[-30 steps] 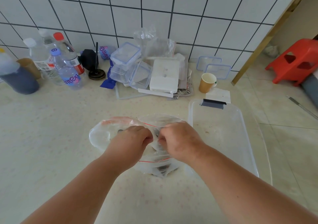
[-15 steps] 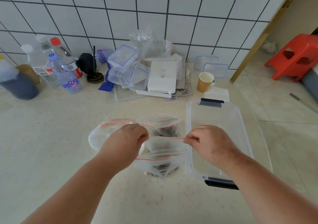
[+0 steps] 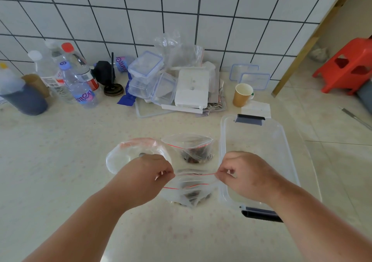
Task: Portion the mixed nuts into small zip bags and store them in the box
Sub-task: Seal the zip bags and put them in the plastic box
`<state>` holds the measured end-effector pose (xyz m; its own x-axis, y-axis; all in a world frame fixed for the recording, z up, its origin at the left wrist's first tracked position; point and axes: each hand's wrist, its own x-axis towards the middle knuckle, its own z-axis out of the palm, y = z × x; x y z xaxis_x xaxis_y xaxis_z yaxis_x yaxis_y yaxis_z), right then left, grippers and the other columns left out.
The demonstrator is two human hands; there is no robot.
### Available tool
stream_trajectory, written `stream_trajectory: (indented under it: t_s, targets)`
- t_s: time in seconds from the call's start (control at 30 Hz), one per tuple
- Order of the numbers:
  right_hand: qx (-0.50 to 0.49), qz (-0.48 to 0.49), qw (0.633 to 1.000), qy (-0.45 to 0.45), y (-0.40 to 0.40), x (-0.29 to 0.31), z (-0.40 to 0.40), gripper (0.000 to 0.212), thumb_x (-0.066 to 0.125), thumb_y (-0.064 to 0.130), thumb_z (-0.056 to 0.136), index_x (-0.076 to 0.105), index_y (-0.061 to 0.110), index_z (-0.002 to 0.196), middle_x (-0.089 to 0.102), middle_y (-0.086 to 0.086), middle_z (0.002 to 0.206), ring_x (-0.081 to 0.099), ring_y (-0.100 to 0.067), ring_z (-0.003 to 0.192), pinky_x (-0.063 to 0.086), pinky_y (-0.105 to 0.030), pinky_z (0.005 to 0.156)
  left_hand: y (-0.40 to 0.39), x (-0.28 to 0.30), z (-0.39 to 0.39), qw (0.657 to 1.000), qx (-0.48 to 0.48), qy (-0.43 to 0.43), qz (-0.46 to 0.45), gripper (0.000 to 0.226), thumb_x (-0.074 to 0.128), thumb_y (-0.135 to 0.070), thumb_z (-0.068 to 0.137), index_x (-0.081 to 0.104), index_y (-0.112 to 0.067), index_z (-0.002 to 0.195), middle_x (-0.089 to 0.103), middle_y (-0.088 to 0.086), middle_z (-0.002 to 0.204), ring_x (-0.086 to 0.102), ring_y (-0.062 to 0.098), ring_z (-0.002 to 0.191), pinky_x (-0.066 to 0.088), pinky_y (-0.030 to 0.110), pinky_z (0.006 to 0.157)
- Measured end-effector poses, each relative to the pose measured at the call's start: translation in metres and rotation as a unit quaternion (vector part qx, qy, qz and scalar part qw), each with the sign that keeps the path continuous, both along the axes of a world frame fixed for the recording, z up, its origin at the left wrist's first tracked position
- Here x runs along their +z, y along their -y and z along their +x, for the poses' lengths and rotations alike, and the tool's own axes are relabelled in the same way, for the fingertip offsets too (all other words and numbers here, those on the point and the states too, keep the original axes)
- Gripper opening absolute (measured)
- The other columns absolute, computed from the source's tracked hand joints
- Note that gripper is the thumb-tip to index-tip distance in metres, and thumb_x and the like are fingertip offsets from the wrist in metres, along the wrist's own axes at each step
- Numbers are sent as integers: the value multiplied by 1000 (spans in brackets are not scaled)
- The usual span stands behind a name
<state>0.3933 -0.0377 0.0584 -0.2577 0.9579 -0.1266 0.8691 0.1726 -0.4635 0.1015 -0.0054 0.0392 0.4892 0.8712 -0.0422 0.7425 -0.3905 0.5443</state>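
A small clear zip bag (image 3: pixel 194 189) with a red seal line and dark nuts in its bottom is stretched between my hands above the counter. My left hand (image 3: pixel 144 174) pinches its left top corner and my right hand (image 3: pixel 246 176) pinches its right top corner. Behind it a second small zip bag (image 3: pixel 192 150) with nuts stands open-topped on the counter. To the left lies a larger clear bag (image 3: pixel 126 157), partly hidden by my left hand. The clear storage box (image 3: pixel 281 140) with dark handles sits right of the bags; part of its floor is hidden by my right hand.
Along the tiled wall stand several bottles (image 3: pixel 78 84), stacked clear containers (image 3: pixel 149 80), a white box (image 3: pixel 192 88), a paper cup (image 3: pixel 242 94) and two lids (image 3: pixel 253 78). A red stool (image 3: pixel 346 66) stands on the floor at right, past the counter edge.
My hands started close together at the bag's top; the right hand slid right along the red seal, drawing the top edge taut. The camera view shifted slightly.
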Motion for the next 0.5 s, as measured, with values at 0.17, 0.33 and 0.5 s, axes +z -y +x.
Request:
stream_trajectory:
  t_s: [0.17,0.33,0.5]
  targets:
    - [-22,27,999,-31,-17,11,-11,40,57,43,96,59,19,64,52,7,73,52,-8,68,42,-28,66,-19,2,1,998,33,-19,54,35,55,-50,97,59,-35,66,56,-18,68,54,-6,70,36,11,63]
    - [-46,102,993,-42,-48,14,-31,8,69,25,90,75,19,88,59,8,88,54,-12,74,41,-26,67,-45,0,7,992,104,14,69,7,70,-29,94,73,-36,92,60,-22,94,61,2,81,47,26,69]
    - [-5,89,995,38,-67,3,-41,19,74,20,81,73,31,98,44,10,103,41,-11,100,35,-23,81,-62,-12,12,994,67,-75,38,23,65,-28,97,71,-41,116,52,-16,135,45,10,127,52,46,95]
